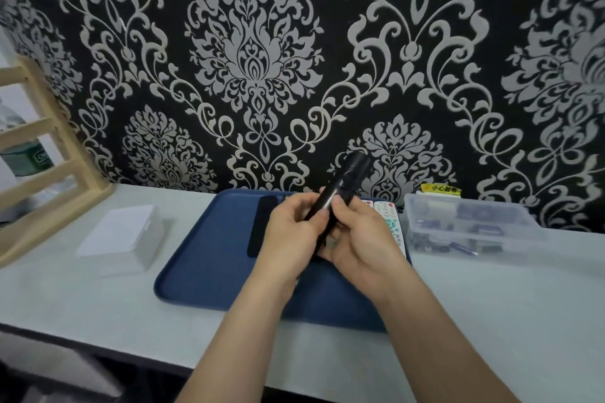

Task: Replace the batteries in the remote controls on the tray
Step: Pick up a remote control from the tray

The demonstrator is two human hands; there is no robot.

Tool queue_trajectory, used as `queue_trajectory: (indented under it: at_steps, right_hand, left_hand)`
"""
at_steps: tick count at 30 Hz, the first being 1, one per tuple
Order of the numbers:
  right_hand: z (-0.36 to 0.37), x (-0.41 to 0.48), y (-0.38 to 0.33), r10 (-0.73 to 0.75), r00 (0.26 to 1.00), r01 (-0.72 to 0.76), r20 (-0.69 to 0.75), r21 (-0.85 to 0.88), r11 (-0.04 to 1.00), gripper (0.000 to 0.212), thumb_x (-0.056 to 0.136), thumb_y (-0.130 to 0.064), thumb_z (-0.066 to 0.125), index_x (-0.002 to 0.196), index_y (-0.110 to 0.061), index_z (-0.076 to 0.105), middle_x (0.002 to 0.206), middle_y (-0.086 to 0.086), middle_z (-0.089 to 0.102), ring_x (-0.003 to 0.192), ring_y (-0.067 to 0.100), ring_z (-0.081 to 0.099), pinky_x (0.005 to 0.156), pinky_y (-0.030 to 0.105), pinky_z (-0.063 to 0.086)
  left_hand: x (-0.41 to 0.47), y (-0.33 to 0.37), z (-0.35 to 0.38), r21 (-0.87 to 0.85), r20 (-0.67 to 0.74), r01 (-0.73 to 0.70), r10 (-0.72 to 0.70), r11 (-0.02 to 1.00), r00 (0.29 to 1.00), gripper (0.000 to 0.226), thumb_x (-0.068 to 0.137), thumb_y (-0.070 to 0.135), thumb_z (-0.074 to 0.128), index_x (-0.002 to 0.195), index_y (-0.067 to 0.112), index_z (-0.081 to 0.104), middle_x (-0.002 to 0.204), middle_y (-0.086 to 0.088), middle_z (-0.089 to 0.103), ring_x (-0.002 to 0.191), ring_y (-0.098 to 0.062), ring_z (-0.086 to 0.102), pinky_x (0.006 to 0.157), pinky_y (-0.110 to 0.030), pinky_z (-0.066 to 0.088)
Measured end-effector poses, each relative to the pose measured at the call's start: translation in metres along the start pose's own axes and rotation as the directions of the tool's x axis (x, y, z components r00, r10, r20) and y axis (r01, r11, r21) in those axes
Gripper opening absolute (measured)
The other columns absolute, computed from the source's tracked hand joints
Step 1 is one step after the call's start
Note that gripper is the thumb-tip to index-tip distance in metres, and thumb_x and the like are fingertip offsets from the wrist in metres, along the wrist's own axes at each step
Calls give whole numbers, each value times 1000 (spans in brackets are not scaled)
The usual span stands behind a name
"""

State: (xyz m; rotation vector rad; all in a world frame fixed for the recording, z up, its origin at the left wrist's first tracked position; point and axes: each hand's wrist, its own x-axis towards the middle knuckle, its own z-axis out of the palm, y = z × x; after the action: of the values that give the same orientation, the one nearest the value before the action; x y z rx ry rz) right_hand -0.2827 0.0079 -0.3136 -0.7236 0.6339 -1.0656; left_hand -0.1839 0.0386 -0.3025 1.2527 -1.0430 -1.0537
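Held remote: a slim black remote (340,193), lifted above the blue tray (209,271) and tilted, far end toward the wall.
Fingers: the left hand (288,235) and right hand (363,239) both curl round its lower half, fingers (347,213) pinching the body.
Handling: probably light, rigid, smooth plastic that slips easily. The cover clips are likely fragile, so grip the side edges and leave the back free to slide.
Waiting: a second black remote (262,226) lies flat on the tray left of the hands. White remotes (388,222) lie by its right rim, partly hidden.
Room: the tray floor is open nearest the person. A clear plastic box (468,226) sits just beside the right rim. A white box (124,235) stands well apart on the desk (82,298).
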Motion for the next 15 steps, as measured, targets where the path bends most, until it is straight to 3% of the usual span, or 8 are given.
queue_trajectory:
  at_steps: [3,6,8,11,13,15]
  right_hand:
    - [-10,-2,-4,13,1000,-13,5,58,998,23,103,-16,44,110,-12,66,105,15,74,94,26,72,72,43,58]
    - [-17,0,-4,-31,998,34,-63,44,998,21,101,-17,49,108,-9,67,93,10,75,82,22,74,62,35,59]
    - [-19,2,-3,-58,992,54,-109,-40,998,20,99,-19,54,108,-8,68,92,9,76,79,21,73,62,33,59]
    - [-16,5,0,-115,980,84,-162,-183,979,20,97,-24,60,105,-8,69,89,9,75,68,17,71,58,29,55]
    - [-11,6,3,-164,972,112,-171,-277,954,25,96,-30,61,103,-7,69,87,11,73,68,20,67,57,31,50]
    - [-6,7,6,-190,969,135,-158,-304,943,29,96,-32,59,104,-5,68,92,13,75,79,24,71,68,35,56]
  left_hand:
    - [4,-4,1,243,14,-128,129,962,992,36,84,7,70,113,27,62,100,3,67,93,-11,65,75,-17,52]
    - [6,-7,0,646,173,-300,248,702,953,60,78,23,77,130,37,51,113,12,57,107,-5,54,93,-23,45]
    - [2,-6,0,741,226,-335,254,582,940,68,80,29,74,139,40,43,117,12,53,111,-7,50,96,-25,42]
    - [-5,0,-4,813,233,-358,307,460,923,61,83,38,70,138,43,43,107,12,56,103,-8,53,82,-21,40]
    - [-10,6,-9,810,223,-354,312,467,923,48,84,44,67,129,40,51,88,14,61,81,-6,58,74,-22,45]
    - [-15,9,-14,771,200,-321,270,550,942,40,84,46,66,122,35,57,73,13,63,61,-5,59,70,-28,53]
